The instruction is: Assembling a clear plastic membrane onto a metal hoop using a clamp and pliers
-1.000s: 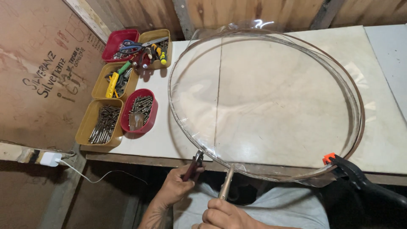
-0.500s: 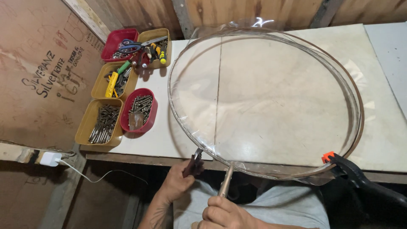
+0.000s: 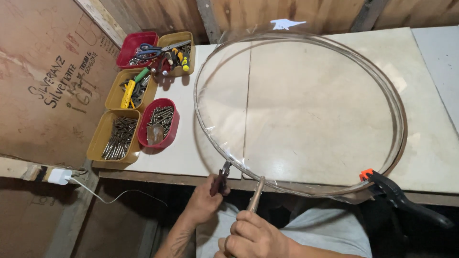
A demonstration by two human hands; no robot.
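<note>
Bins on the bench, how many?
5, all left of the hoop: red bin and yellow bin at back, yellow bin mid, yellow bin and red bin front.

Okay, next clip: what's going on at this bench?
A person stands at a workbench with a large round hoop covered in clear film lying flat on it. The left hand grips pliers at the hoop's near rim; the right hand holds a wooden-handled tool beside them. A black spring clamp pinches the rim at the right. Tubs of screws and tools sit left.
</note>
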